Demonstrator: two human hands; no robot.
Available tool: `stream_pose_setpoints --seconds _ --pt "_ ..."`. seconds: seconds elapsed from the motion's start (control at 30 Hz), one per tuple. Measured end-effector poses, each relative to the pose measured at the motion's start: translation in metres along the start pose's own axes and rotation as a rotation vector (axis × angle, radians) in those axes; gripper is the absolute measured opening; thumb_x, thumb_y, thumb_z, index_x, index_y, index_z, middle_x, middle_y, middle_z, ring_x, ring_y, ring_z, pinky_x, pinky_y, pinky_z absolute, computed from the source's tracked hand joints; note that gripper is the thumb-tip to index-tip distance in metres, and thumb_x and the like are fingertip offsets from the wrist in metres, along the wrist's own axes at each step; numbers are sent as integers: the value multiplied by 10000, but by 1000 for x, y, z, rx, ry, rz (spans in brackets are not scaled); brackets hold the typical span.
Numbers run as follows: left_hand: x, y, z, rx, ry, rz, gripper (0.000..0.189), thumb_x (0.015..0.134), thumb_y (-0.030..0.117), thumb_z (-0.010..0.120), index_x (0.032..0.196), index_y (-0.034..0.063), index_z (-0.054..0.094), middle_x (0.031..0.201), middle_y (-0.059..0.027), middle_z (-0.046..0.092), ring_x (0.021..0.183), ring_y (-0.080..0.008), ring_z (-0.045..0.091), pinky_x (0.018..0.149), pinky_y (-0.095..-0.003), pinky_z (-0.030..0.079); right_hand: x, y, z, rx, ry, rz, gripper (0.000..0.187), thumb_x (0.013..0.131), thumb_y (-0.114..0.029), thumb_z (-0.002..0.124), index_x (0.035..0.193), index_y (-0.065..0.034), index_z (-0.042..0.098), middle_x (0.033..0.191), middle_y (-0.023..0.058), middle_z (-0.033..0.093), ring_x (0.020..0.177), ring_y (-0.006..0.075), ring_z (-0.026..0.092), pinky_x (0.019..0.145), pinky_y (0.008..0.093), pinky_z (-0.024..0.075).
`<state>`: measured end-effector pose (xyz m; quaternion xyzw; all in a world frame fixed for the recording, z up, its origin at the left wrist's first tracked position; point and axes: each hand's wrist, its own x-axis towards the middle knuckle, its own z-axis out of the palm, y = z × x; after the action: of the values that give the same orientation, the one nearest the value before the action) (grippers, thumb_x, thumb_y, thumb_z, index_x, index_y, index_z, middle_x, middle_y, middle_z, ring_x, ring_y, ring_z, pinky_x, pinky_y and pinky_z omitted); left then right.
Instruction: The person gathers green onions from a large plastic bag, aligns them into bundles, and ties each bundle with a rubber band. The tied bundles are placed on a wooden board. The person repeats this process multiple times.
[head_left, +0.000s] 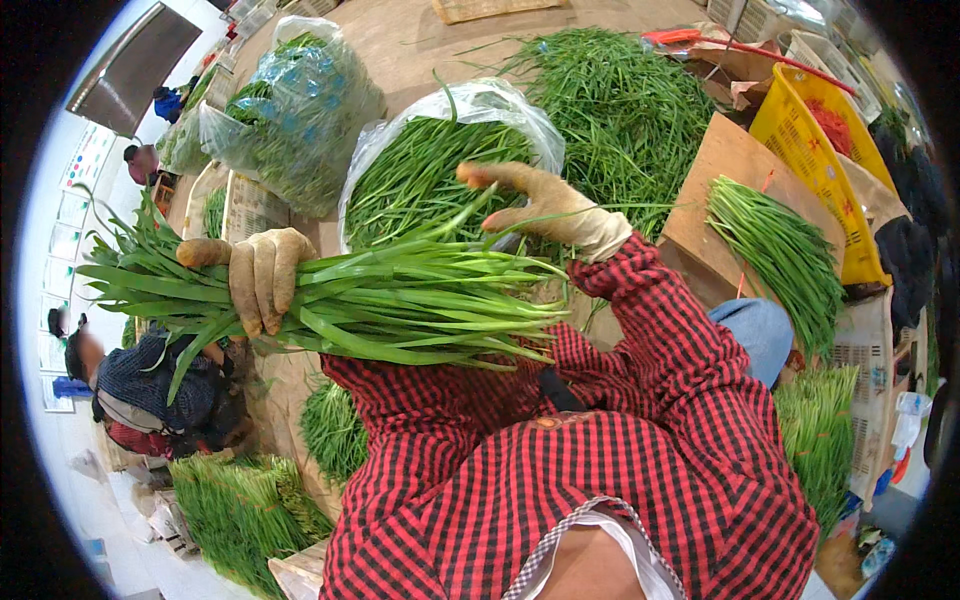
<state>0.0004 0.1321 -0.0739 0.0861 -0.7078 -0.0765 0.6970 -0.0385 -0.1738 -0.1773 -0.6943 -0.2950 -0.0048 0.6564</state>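
My left hand (259, 277), in a soiled pale glove, is closed around a large bunch of green garlic chives (420, 300) held crosswise before my chest. My right hand (540, 202), gloved too, is above the right part of the bunch, thumb and fingers spread; a thin leaf runs across its thumb and wrist. Beyond the hands, a clear plastic bag (551, 139) stands open, full of loose chives. A big heap of chives (615, 112) lies right of the bag. On a brown board (686, 202) at the right rests a chive bundle (780, 255) near an orange-red tie.
A yellow crate (810, 172) holding red material stands at the right. Bundled chives are stacked at lower left (232, 510) and lower right (817, 442). A filled plastic bag (307, 127) stands upper left by a pale crate (251, 206). A co-worker (165, 390) bends at the left.
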Motion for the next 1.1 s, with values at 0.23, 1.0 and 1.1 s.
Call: stream_pose_setpoints --seconds 0.23,1.0,1.1 --pt "3 -4 -6 -53 -2 -60 714 945 228 568 1498 23 165 746 -18 715 616 -111 676 649 -228 515 -9 17 -6 278 203 275 215 888 -217 676 966 -21 720 918 33 717 879 109 620 842 259 471" --pt "-16 -48 20 -138 601 210 705 868 157 658 1448 -3 292 817 28 543 742 -100 548 870 -273 423 -32 14 34 648 -234 321 421 881 -211 691 1224 12 592 1113 49 656 948 113 607 858 267 502" --pt "-21 -46 16 -158 656 233 675 865 134 617 1445 -10 302 846 12 550 759 -101 531 880 -272 403 -39 20 32 456 -14 415 278 874 -179 686 1078 10 668 932 25 683 815 81 609 728 250 517"
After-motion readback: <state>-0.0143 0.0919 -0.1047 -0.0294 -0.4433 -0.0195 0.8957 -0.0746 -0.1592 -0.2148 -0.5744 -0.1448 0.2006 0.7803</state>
